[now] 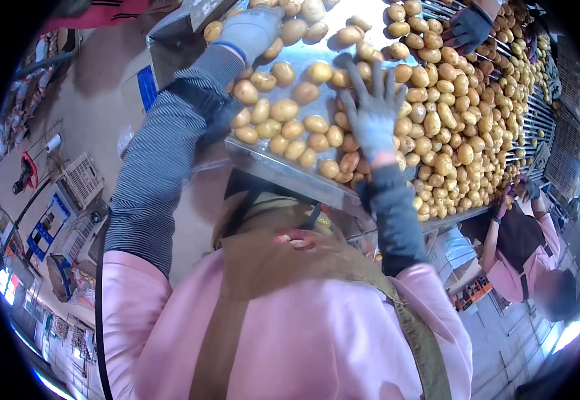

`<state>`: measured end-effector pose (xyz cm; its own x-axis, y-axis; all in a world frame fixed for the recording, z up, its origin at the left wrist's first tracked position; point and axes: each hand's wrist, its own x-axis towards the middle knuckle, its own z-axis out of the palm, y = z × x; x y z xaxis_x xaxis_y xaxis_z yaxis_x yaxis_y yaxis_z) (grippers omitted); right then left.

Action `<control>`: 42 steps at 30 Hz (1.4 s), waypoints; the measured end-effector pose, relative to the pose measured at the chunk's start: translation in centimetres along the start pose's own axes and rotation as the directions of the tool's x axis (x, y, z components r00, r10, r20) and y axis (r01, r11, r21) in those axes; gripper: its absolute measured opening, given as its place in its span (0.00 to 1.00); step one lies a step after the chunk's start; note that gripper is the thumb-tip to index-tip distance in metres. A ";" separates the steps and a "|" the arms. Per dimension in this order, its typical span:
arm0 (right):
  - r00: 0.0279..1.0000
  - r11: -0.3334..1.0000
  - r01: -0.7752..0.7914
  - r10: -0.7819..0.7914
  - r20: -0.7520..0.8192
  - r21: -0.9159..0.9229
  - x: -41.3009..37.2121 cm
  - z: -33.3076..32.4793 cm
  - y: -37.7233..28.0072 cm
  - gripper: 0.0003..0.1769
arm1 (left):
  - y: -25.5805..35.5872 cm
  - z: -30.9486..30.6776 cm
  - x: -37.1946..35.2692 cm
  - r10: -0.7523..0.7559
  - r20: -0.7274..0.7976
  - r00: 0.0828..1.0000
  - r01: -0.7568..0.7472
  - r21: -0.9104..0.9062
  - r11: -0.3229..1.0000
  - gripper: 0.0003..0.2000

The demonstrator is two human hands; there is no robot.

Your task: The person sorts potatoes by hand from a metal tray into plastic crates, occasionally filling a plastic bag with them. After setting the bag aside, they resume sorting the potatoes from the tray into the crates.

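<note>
Has the fingers (377, 83) of the gloved right hand (373, 120) fanned wide and unclenched over potatoes (465, 155); cannot tell whether touching them or just above. Has the left hand (250, 32), in a pale glove with a blue cuff, at the potatoes by the left side of a metal tray (283, 165); cannot tell about any grasp there, with fingertips mostly hidden. Wears a striped sleeve (146, 173) on the left forearm, a dark sleeve (396, 217) on the right, and a brown apron (263, 267). Has potatoes spread loosely between the hands, packed densely to the right, near metal rollers (540, 123). Shares the potatoes with a co-worker's gloved hand (471, 28) at the top and another person (520, 243) at far right.
</note>
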<state>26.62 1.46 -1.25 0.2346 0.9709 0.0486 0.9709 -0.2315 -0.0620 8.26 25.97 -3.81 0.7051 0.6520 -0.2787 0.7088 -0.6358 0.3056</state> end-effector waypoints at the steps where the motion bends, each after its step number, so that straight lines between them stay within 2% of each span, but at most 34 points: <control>1: 0.996 0.995 -0.079 0.082 0.041 -0.056 -2.4 -1.0 0.1 0.33 | -0.3 0.0 -0.3 -0.025 -0.031 0.999 0.021 -0.141 0.990 0.18; 3: 0.985 0.985 -0.137 0.147 0.087 -0.108 -7.1 -1.0 0.2 0.35 | -0.8 -0.3 -1.0 -0.081 -0.084 0.993 0.040 -0.408 0.912 0.17; 4: 0.974 0.985 -0.117 0.139 0.180 -0.128 -8.2 -2.3 -1.6 0.33 | -0.9 -1.1 -2.7 -0.181 0.034 0.983 0.135 -0.800 0.585 0.17; 5: 0.953 0.984 -0.097 0.134 0.270 -0.146 -8.9 -3.0 -3.9 0.32 | -1.3 -1.6 -4.4 -0.213 0.065 0.975 0.128 -0.946 0.298 0.16; 6: 0.969 1.000 -0.022 0.023 0.247 -0.006 -9.8 -2.8 -5.2 0.31 | 0.1 -3.0 -6.6 -0.308 0.159 0.938 0.161 -0.987 -0.021 0.16; 7: 0.974 0.990 0.056 -0.083 0.210 0.132 -10.7 -2.5 -6.0 0.29 | 1.5 -4.2 -8.8 -0.362 0.280 0.889 0.154 -0.928 -0.339 0.15; 10: 0.995 0.992 0.021 -0.033 0.096 0.122 -7.0 -0.7 -4.3 0.26 | 2.0 -4.2 -12.4 -0.354 0.367 0.860 0.334 -0.930 -0.152 0.16; 11: 0.998 0.995 -0.003 -0.002 0.056 0.104 -5.8 0.0 -3.6 0.26 | -0.4 -1.0 -12.2 -0.273 0.330 0.904 0.379 -0.913 0.150 0.17; 12: 0.997 0.984 -0.065 0.070 -0.026 0.164 -4.5 0.0 -3.2 0.24 | 1.4 -0.9 -12.6 -0.273 0.172 0.947 0.302 -0.770 0.562 0.17; 13: 0.983 0.967 -0.114 0.143 -0.113 0.226 -3.0 0.2 -2.7 0.23 | 3.2 -1.0 -12.7 -0.200 0.017 0.980 0.185 -0.468 0.864 0.16; 14: 0.949 0.922 -0.072 0.181 -0.260 0.380 -2.2 0.9 -1.8 0.20 | 3.3 0.9 -12.4 -0.073 -0.041 0.997 0.070 -0.074 0.995 0.13; 15: 0.943 0.824 -0.138 0.280 -0.182 0.550 -2.6 0.4 -2.0 0.19 | 4.4 1.0 -12.0 -0.035 0.057 0.998 0.032 0.045 0.998 0.13; 17: 0.904 0.528 -0.269 0.426 0.023 0.806 -4.8 -1.3 -2.9 0.17 | 3.5 5.4 -10.1 0.027 0.044 0.999 -0.037 0.244 0.969 0.14; 19: 0.851 0.020 -0.408 0.370 0.372 0.913 -7.5 -3.5 -4.5 0.17 | 3.8 3.0 -9.5 0.073 0.110 0.991 -0.088 0.137 0.987 0.15; 21: 0.808 -0.239 -0.490 0.237 0.540 0.838 -9.4 -4.9 -5.0 0.16 | 6.8 -0.4 -11.0 -0.071 0.193 0.979 0.101 -0.150 0.983 0.18; 23: 0.875 -0.072 -0.417 0.238 0.421 0.906 -11.4 -6.5 -4.9 0.15 | 12.9 -4.3 -14.0 0.118 0.248 0.962 -0.087 -0.132 0.987 0.21; 24: 0.900 0.008 -0.384 0.226 0.373 0.923 -12.9 -7.6 -4.9 0.14 | 12.8 0.7 -16.5 0.283 0.118 0.952 -0.240 -0.285 0.928 0.22; 25: 0.923 0.087 -0.346 0.207 0.323 0.934 -14.4 -8.7 -4.9 0.14 | 16.5 -0.5 -18.7 0.323 0.211 0.922 -0.248 -0.318 0.915 0.20; 26: 0.947 0.168 -0.293 0.186 0.261 0.941 -15.6 -9.7 -4.6 0.13 | 18.1 -1.9 -19.8 0.464 0.231 0.855 -0.283 -0.541 0.792 0.19; 27: 0.965 0.332 -0.258 0.135 0.225 0.907 -17.5 -10.7 -3.6 0.12 | 18.5 1.0 -20.2 0.453 0.094 0.886 -0.327 -0.567 0.756 0.18; 29: 0.980 0.689 -0.140 -0.007 0.199 0.711 -22.7 -12.9 0.1 0.10 | 17.8 1.1 -19.7 0.188 0.163 0.969 -0.077 -0.523 0.849 0.17; 30: 0.923 0.626 -0.284 -0.026 0.384 0.726 -26.3 -13.0 2.2 0.07 | 16.4 1.1 -18.5 0.084 0.131 0.988 0.013 -0.607 0.794 0.17; 31: 0.877 0.679 -0.326 -0.042 0.478 0.658 -30.5 -13.2 4.5 0.07 | 14.8 1.2 -16.9 -0.022 0.111 0.994 0.093 -0.687 0.720 0.17; 32: 0.779 0.583 -0.561 0.133 0.612 0.588 -35.5 -13.0 7.1 0.07 | 14.0 -0.4 -15.1 -0.093 0.110 0.990 0.143 -0.711 0.688 0.17; 33: 0.627 0.438 -0.757 0.278 0.727 0.485 -39.7 -12.3 9.2 0.07 | 13.0 -2.1 -13.0 -0.164 0.111 0.980 0.192 -0.733 0.653 0.17; 34: 0.335 -0.093 -0.866 0.623 0.707 0.492 -42.4 -11.4 10.4 0.10 | 10.3 -1.2 -10.1 -0.097 -0.096 0.991 0.022 -0.589 0.808 0.18; 35: -0.104 -0.579 -0.633 0.721 0.685 0.513 -44.6 -10.7 11.6 0.13 | 8.4 -0.2 -6.8 0.012 -0.283 0.959 -0.127 -0.392 0.911 0.19; 36: -0.005 -0.305 -0.816 0.853 0.521 0.491 -46.6 -10.2 13.9 0.14 | 8.2 -0.3 -4.4 0.037 -0.233 0.972 -0.099 -0.260 0.961 0.21; 37: 0.149 -0.005 -0.919 0.922 0.357 0.395 -47.9 -9.5 16.6 0.15 | 7.9 -0.7 -2.2 0.051 -0.186 0.981 -0.073 -0.117 0.990 0.24; 38: 0.329 0.279 -0.931 0.921 0.208 0.237 -48.2 -8.8 17.8 0.16 | 8.0 -0.7 -0.2 0.040 -0.047 0.998 -0.041 -0.017 0.999 0.24; 39: 0.323 0.213 -0.847 0.934 0.154 0.487 -45.0 -9.5 16.3 0.16 | 8.4 -0.2 1.4 0.015 0.097 0.995 -0.023 0.085 0.996 0.25; 40: 0.304 0.148 -0.697 0.947 0.103 0.701 -38.8 -10.9 13.2 0.16 | 8.4 1.2 2.5 0.008 0.061 0.998 -0.019 0.185 0.983 0.22; 41: 0.321 0.141 -0.680 0.940 0.119 0.720 -33.7 -10.6 10.8 0.15 | 9.3 1.3 2.9 -0.058 0.103 0.993 0.042 0.152 0.988 0.20; 42: 0.464 0.324 -0.668 0.885 0.035 0.670 -28.0 -11.3 7.1 0.15 | 10.1 0.7 2.7 -0.042 0.138 0.989 0.028 0.102 0.994 0.21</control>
<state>27.50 -28.07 8.18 0.9665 0.2476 -0.0672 0.1246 -0.6821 -0.7206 17.32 21.01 -2.12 0.6709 0.6147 -0.4147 0.7268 -0.6560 0.2034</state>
